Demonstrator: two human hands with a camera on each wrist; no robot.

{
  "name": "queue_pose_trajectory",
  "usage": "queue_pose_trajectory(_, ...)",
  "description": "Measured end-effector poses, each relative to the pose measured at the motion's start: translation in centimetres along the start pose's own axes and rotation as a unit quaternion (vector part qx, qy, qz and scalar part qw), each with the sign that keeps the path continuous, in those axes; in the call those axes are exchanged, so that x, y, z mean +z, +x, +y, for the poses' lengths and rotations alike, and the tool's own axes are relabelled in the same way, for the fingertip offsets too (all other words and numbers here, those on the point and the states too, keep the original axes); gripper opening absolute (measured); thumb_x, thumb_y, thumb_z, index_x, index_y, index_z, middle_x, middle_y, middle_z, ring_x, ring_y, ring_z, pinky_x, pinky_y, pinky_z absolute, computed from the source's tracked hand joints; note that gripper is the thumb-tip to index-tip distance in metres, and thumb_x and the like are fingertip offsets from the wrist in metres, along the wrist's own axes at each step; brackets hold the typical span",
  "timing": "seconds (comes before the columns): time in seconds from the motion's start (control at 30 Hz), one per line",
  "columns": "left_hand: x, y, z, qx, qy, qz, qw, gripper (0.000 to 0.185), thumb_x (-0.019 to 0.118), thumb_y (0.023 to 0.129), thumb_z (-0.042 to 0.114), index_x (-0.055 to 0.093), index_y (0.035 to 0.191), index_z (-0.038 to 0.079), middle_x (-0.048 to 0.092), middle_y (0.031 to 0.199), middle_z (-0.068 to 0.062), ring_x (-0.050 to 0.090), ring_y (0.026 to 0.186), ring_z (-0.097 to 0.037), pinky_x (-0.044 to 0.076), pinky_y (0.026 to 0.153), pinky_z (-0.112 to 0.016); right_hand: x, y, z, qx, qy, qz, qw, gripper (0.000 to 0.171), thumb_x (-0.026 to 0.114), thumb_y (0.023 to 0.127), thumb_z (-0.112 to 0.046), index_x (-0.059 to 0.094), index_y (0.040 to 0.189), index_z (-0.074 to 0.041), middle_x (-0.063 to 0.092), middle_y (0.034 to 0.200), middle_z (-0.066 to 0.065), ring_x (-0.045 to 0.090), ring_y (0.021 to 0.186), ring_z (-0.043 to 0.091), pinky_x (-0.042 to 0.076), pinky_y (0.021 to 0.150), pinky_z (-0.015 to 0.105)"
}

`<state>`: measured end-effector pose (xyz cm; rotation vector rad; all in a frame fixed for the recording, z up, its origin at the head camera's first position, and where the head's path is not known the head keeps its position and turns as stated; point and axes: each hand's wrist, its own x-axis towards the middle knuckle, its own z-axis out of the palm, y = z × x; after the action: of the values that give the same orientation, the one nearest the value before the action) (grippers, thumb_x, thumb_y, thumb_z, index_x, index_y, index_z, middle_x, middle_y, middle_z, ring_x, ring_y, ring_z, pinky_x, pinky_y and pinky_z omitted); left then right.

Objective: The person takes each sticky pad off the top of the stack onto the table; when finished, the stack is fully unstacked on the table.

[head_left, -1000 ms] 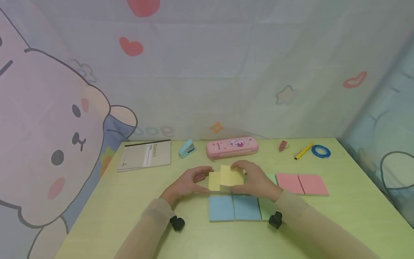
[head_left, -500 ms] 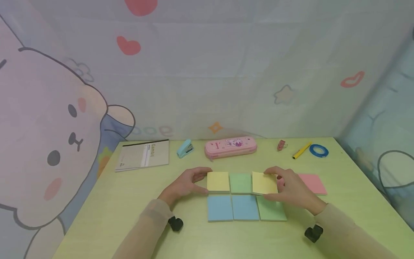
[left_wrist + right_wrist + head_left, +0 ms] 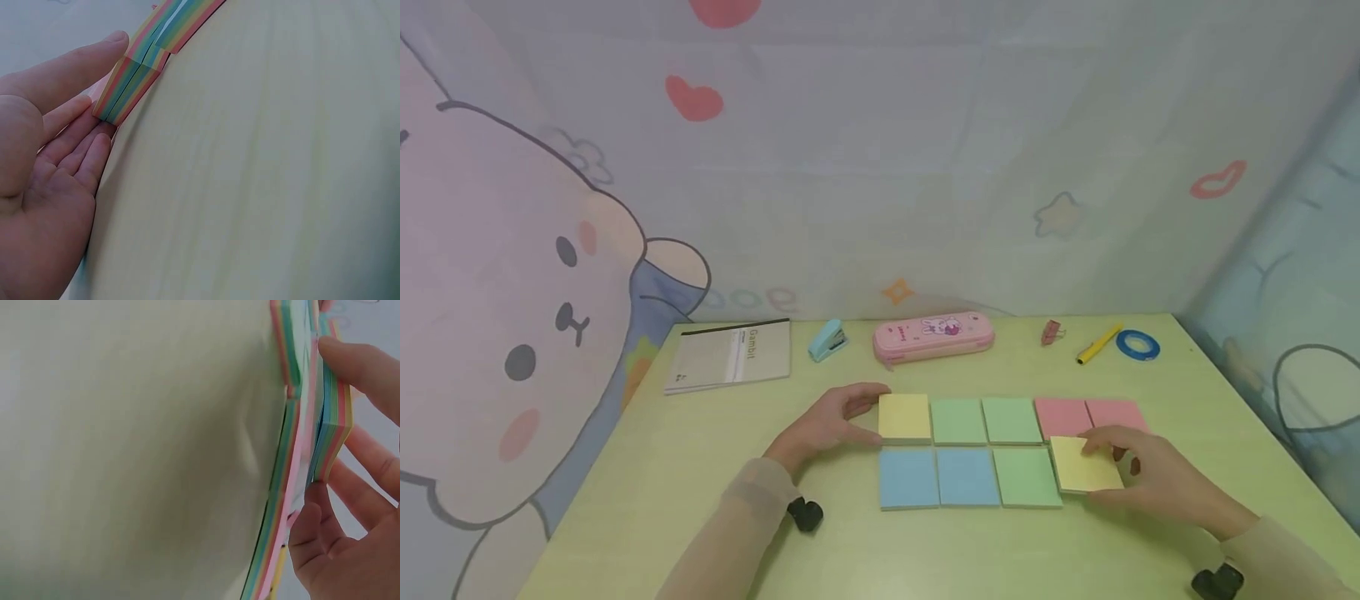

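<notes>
R hand: my right hand [image 3: 1157,475] pinches the loose yellow pad [image 3: 1084,463], thumb on the near edge, fingers over the far-right corner; the right wrist view shows fingers [image 3: 362,369] and thumb clamped across its stacked edge [image 3: 331,425].
L hand: my left hand [image 3: 829,423] is relaxed, fingers straight, tips touching the left edge of the other yellow pad [image 3: 905,415]; no grip on it. Left wrist view agrees: fingers [image 3: 75,119] lie flat against the pad's side [image 3: 128,84].
Pad location: held pad sits at the right end of the near row, just right of the near green pad [image 3: 1026,476], in front of the pink pads [image 3: 1090,414]. Looks slightly raised or tilted; can't tell if it's fully down on the table [image 3: 715,500].
Key relation: the pad lies left of and slightly beyond the R hand, which comes in from the near right. R hand is the nearer one by far; L hand is well apart at the opposite end of the grid.
Orientation: pad is near square, long axis roughly front-to-back, skewed a little against the neighbours' edges.
Grid: far row yellow, green [image 3: 958,419], green [image 3: 1011,418], pink, pink; near row blue [image 3: 908,477], blue [image 3: 967,477], green, then the held yellow.
Back of table: notebook [image 3: 728,356], stapler [image 3: 828,340], pink pencil case [image 3: 933,336], binder clip [image 3: 1051,332], yellow marker [image 3: 1099,344], blue tape roll [image 3: 1137,343].
</notes>
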<state>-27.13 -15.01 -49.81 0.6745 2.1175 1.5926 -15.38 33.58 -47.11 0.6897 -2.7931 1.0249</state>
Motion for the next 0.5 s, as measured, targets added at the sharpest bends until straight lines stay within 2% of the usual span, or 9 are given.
queue_pose_trajectory(0.17, 0.0, 0.1, 0.0, -0.004, -0.006, 0.000, 1.0000, 0.082, 0.089, 0.083, 0.004, 0.051, 0.155, 0.009, 0.048, 0.161, -0.009, 0.038, 0.154, -0.032, 0.032, 0.127, -0.041, -0.3, -1.5, 0.9, -0.027, -0.013, 0.004, 1.000, 0.050, 0.100, 0.070, -0.027, 0.068, 0.109, -0.023, 0.069, 0.116, 0.002, 0.054, 0.087, 0.006, 0.047, 0.063, 0.022)
queue_pose_trajectory(0.33, 0.0, 0.1, 0.1, -0.004, -0.008, 0.000, 1.0000, 0.081, 0.088, 0.083, 0.003, 0.051, 0.155, 0.009, 0.048, 0.161, -0.009, 0.038, 0.154, -0.031, 0.032, 0.127, -0.040, 0.1, -1.8, 1.4, -0.045, -0.064, -0.001, 0.997, 0.048, 0.100, 0.070, -0.033, 0.068, 0.106, -0.026, 0.072, 0.126, 0.011, 0.060, 0.099, 0.003, 0.053, 0.072, 0.023)
queue_pose_trajectory(0.5, 0.1, 0.1, 0.2, -0.003, -0.009, -0.001, 1.0000, 0.081, 0.088, 0.083, 0.004, 0.051, 0.155, 0.009, 0.048, 0.161, -0.009, 0.039, 0.153, -0.031, 0.032, 0.127, -0.040, 0.3, -1.6, 1.5, -0.043, -0.075, 0.002, 0.996, 0.049, 0.099, 0.071, -0.035, 0.067, 0.106, -0.029, 0.071, 0.130, 0.009, 0.063, 0.106, 0.007, 0.056, 0.076, 0.024)
